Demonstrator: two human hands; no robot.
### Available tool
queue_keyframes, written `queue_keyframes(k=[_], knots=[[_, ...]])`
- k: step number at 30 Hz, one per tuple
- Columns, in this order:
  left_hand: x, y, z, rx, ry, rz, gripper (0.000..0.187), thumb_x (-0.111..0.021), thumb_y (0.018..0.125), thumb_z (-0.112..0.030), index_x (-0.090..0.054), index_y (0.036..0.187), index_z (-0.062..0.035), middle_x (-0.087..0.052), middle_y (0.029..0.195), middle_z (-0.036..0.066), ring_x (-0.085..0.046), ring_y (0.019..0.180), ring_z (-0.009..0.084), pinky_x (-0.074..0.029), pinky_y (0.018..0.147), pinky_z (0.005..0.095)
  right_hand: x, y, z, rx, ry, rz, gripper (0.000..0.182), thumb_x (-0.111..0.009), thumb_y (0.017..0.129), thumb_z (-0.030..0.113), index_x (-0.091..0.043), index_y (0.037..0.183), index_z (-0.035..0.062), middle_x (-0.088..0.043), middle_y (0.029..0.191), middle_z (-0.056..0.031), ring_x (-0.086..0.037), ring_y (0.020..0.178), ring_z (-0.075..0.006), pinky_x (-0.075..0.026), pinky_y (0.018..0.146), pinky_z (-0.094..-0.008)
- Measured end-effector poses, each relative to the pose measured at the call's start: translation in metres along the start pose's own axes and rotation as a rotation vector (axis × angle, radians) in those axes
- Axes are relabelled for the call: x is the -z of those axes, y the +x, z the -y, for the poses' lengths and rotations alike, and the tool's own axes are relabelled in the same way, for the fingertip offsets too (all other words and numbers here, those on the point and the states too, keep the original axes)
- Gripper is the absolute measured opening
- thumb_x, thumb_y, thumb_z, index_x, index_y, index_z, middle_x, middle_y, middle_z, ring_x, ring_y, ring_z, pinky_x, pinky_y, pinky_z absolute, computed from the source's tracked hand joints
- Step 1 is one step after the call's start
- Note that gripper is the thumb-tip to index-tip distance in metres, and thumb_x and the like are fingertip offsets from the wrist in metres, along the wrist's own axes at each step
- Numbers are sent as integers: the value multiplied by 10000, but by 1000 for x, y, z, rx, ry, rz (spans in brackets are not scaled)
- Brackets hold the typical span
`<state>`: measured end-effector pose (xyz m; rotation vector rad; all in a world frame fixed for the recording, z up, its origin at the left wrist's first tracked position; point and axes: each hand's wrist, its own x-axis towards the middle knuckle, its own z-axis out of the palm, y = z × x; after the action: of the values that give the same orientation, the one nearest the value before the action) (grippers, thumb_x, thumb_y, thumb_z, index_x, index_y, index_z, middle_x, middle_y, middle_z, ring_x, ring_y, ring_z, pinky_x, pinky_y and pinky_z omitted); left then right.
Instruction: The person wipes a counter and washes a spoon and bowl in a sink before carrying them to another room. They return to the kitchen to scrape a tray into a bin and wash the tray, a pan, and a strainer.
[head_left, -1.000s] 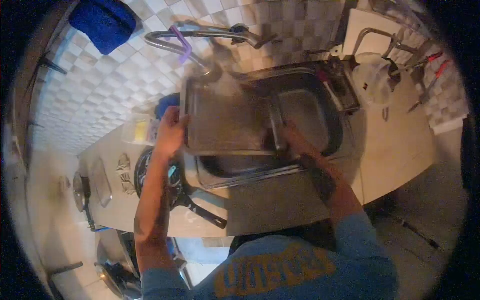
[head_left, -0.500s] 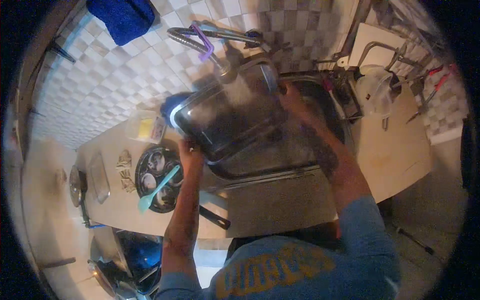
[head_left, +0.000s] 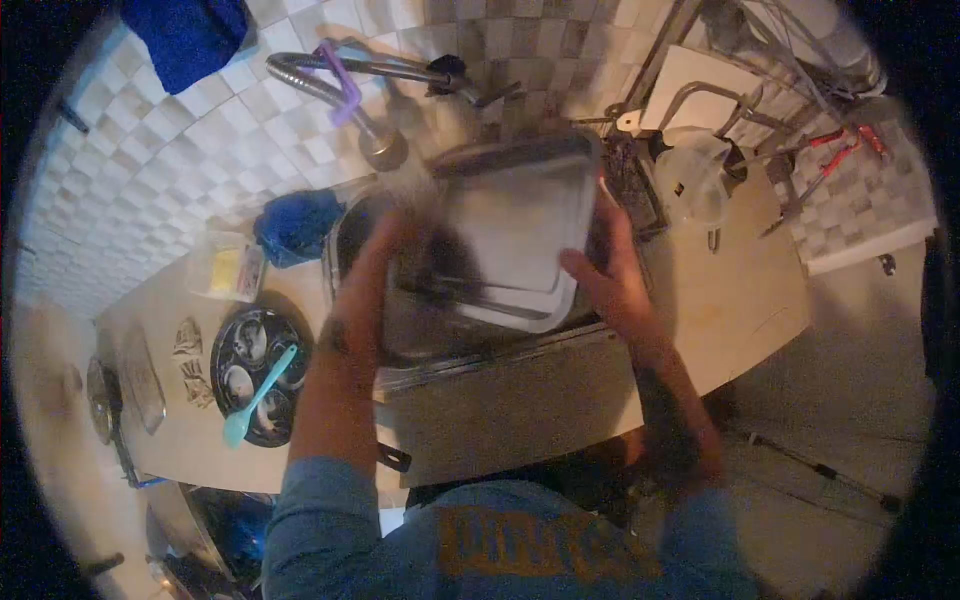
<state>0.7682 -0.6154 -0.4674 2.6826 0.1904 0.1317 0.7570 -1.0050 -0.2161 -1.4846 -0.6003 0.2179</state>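
Note:
A rectangular baking dish (head_left: 510, 235) with a pale rim is held tilted over the sink (head_left: 430, 335). At its right edge my right hand (head_left: 612, 275) grips it, the thumb lying on the rim. My left hand (head_left: 400, 235) is at the dish's left side, under the running water, and its fingers are smeared by motion. Water pours from the flexible metal faucet (head_left: 382, 145) close above that hand. Whether the left fingers hold the dish is not visible.
To the left lie a dark pan (head_left: 262, 375) with round hollows, a turquoise spoon (head_left: 262, 392), a plastic container (head_left: 228, 268) and a blue cloth (head_left: 298, 228). A clear plastic jug (head_left: 695, 180) and a drying rack (head_left: 635, 190) stand right of the sink.
The baking dish has turned and shifted right, its lighter inner face now showing. My left hand has left the dish's lower corner and moved up into the water. The view has swung right.

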Motion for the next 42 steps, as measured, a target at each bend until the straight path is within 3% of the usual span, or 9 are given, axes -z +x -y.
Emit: queue_keyframes(k=[6,9,12,20,27,34,36,38,42], knots=[[190,-24,-40,-15,206,400,398,-605,856,-367,-672,922,20,-672,898,210,-658,824,323,-511,751,439,28,-47,-78,-678,509,-41,616,-684,809,142,-397,1342,34,-520,1278,-145,-511,1165,-302,-407,1001,-439],[262,-57,-75,253,6,319,281,-615,870,-248,-640,902,30,-637,758,185,-642,627,262,-521,628,401,39,-34,-141,143,-742,598,412,-655,790,91,-541,1178,11,-581,1164,-172,-586,1061,-325,-482,890,-416],[309,-100,-133,328,-181,177,275,-613,889,-161,-579,1085,28,-640,800,113,-611,576,182,-522,576,322,-10,8,-204,269,-569,771,376,-671,744,76,-585,1106,20,-583,1153,-187,-598,1021,-363,-497,839,-435],[329,-196,-245,562,-668,-132,194,-626,887,-54,-540,1048,11,-628,789,93,-646,623,147,-563,514,282,-150,100,-236,82,-552,766,293,-594,820,142,-577,1094,38,-587,1099,-155,-580,1009,-305,-487,834,-429],[329,-257,-239,473,-351,-198,241,-651,849,8,-567,1073,-12,-640,938,84,-641,834,143,-541,731,273,-178,125,-229,-54,-396,619,254,-531,891,210,-563,1089,54,-587,1058,-124,-568,986,-244,-483,823,-413],[301,-295,-192,37,-101,-328,217,-710,698,19,-626,892,-32,-578,998,139,-556,1064,351,-463,921,417,-129,65,-211,-23,-379,821,236,-503,936,250,-563,1061,60,-599,990,-100,-571,929,-207,-485,800,-396],[312,-299,-209,-154,-124,-260,163,-695,699,-26,-581,815,-32,-601,998,169,-556,1061,369,-485,850,466,-118,32,-204,-98,-291,878,261,-601,881,212,-599,1075,37,-627,991,-115,-601,895,-250,-494,797,-393],[304,-308,-205,-170,-197,-452,129,-645,745,-4,-543,823,-14,-601,1066,195,-605,896,404,-524,704,439,-136,-1,-270,-705,229,550,342,-474,961,267,-540,1209,41,-595,1162,-91,-589,1021,-240,-511,879,-372],[322,-356,-125,-67,-232,-836,123,-658,794,-34,-540,824,-15,-597,915,160,-552,647,290,-440,531,328,-159,-33,-163,-471,240,398,496,-506,959,306,-399,1388,79,-507,1323,-103,-505,1202,-246,-437,996,-393]])
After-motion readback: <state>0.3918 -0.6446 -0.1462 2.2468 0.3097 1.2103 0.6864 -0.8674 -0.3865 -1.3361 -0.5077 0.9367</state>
